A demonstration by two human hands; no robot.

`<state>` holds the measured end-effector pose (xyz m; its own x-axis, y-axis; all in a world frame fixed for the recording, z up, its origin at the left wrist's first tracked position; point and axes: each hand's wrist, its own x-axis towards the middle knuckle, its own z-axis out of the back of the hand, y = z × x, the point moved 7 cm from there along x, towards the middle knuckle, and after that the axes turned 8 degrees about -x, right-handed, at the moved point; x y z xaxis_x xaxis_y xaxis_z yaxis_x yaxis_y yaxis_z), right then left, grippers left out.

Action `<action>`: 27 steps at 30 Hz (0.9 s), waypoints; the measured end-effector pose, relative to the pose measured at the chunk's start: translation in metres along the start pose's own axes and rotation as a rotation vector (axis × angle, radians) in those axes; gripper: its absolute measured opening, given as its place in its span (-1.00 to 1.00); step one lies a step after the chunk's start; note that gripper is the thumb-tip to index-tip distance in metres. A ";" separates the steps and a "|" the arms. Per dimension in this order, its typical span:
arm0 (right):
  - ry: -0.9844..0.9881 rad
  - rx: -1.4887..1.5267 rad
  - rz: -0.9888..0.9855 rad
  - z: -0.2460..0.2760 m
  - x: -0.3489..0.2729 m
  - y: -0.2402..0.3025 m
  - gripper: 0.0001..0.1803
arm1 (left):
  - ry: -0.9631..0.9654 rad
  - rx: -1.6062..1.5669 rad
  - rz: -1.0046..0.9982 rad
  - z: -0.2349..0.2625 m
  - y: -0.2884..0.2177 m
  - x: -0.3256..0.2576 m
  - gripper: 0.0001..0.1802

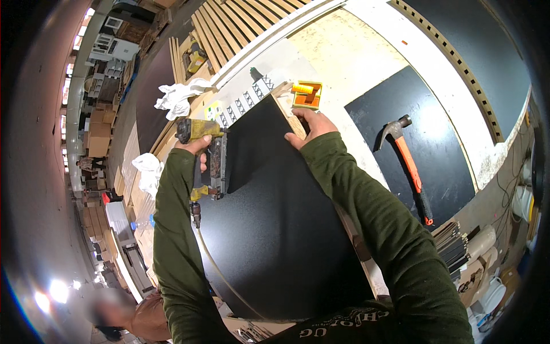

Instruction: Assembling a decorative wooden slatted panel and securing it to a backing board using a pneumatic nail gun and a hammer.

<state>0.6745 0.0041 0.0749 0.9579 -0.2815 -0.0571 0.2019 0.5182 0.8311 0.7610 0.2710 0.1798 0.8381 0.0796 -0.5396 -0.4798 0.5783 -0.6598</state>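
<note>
My left hand is wrapped round the grip of a yellow and black pneumatic nail gun. The tool stands at the left edge of a large black panel, and a thin air hose trails from its lower end across the panel. At the panel's far right corner, my right hand grips a light wooden strip that runs along the edge. Its thumb is on the near side and its fingers reach over the strip. Part of the strip is hidden beneath my right forearm.
A claw hammer with an orange handle lies on a smaller dark panel at right. Beyond my right hand is a yellow box. White cloths and wooden slats lie at far left. Another person's brown sleeve shows at lower left.
</note>
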 end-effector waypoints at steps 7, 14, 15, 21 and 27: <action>-0.008 -0.009 0.037 0.002 0.000 0.001 -0.42 | 0.062 -0.004 -0.036 -0.009 -0.003 0.002 -0.66; 0.039 -0.054 -0.004 0.002 0.000 0.002 -0.42 | 0.051 -0.011 -0.068 -0.011 -0.005 -0.002 -0.64; 0.038 -0.056 -0.005 0.002 0.000 0.002 -0.42 | 0.018 0.011 -0.005 -0.008 -0.001 -0.001 -0.64; 0.024 -0.052 -0.006 0.002 -0.001 0.002 -0.42 | -0.002 0.005 -0.011 -0.004 0.004 0.005 -0.64; -0.010 -0.044 0.029 0.003 -0.001 0.001 -0.41 | 0.062 -0.014 -0.094 -0.011 -0.003 0.001 -0.61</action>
<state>0.6735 0.0030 0.0775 0.9615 -0.2735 -0.0278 0.1829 0.5609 0.8074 0.7610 0.2607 0.1756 0.8624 -0.0248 -0.5057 -0.4037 0.5691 -0.7164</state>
